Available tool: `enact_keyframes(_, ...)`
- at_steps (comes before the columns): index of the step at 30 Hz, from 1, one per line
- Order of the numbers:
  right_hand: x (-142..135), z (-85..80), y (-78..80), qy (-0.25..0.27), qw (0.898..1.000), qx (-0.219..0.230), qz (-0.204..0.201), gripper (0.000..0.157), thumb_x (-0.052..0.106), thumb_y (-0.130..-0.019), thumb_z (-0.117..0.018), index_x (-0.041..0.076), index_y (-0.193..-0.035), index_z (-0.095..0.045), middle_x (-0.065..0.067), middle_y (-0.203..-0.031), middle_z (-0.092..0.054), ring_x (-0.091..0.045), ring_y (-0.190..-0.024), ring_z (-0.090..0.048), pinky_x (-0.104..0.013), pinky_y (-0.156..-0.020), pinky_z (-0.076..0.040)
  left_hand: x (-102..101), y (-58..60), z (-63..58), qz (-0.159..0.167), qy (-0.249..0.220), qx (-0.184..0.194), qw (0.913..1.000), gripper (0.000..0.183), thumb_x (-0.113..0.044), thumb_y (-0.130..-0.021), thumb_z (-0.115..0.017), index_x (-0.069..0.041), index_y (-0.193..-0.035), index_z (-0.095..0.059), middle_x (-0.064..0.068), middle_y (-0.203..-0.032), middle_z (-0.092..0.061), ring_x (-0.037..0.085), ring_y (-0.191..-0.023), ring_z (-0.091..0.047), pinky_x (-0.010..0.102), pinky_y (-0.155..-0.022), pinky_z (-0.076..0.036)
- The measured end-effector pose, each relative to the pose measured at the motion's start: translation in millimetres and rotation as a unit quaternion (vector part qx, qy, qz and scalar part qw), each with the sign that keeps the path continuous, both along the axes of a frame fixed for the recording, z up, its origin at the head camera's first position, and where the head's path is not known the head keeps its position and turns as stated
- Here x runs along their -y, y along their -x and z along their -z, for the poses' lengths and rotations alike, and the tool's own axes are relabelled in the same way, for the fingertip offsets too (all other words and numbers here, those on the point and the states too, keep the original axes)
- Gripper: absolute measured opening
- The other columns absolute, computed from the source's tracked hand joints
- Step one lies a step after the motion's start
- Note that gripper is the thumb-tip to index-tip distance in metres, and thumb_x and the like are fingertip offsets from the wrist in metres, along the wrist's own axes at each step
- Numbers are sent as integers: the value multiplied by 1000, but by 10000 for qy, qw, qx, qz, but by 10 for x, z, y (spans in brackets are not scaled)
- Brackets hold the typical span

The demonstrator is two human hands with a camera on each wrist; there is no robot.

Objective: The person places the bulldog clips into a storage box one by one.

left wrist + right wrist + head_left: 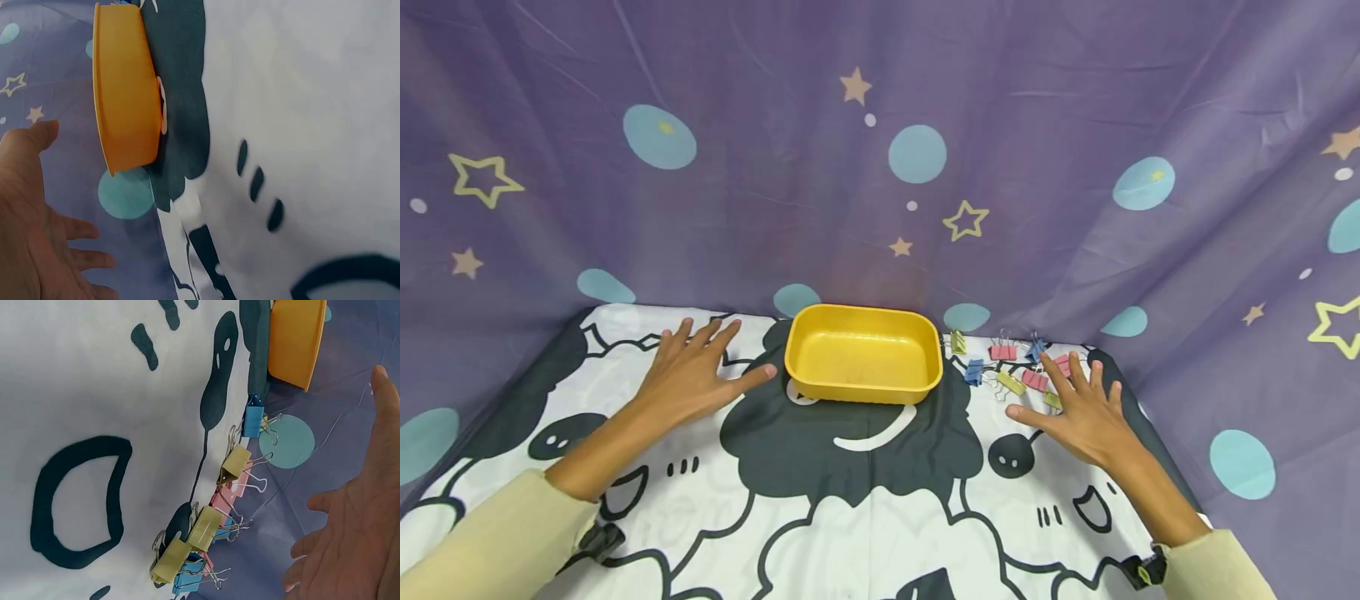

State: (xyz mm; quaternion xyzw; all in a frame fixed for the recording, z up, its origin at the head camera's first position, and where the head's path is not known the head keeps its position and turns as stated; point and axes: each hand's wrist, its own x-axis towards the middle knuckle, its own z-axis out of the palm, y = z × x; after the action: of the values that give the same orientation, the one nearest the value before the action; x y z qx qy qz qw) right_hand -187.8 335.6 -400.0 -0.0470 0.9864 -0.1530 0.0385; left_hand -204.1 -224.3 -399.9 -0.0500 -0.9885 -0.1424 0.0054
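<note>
My left hand point(691, 375) hovers with spread fingers left of a yellow rectangular tray point(863, 393), its thumb pointing toward the tray's near-left side. Nothing is in its grasp. Several binder clips in pink, blue and yellow lie scattered to the right of the tray, among them a blue clip point(973, 372), a pink clip point(1002, 352) and a yellow clip point(1011, 382). Over the right end of that group is my right hand point(1084, 417), fingers apart and holding nothing, hiding part of some clips. In the right wrist view the yellow clips point(204, 529) show their wire handles.
A white cloth point(820, 550) printed with dark cartoon sheep covers the table. Behind it and along both sides hangs a purple curtain point(775, 208) with stars and blue dots. The tray stands close to the curtain at the table's back edge.
</note>
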Motion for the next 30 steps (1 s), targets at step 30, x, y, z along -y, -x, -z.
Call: enact_keyframes(30, -111, 31, 6, 208, 9967, 702, 350, 119, 88, -99, -53, 21, -184, -4, -38, -185, -3, -75, -162, -14, -98, -110, -30, -470, 229, 132, 157, -1039, -299, 9940, 82, -51, -109, -65, -1, -171, -44, 33, -166, -52, 56, -149, -54, 77, -117, -49)
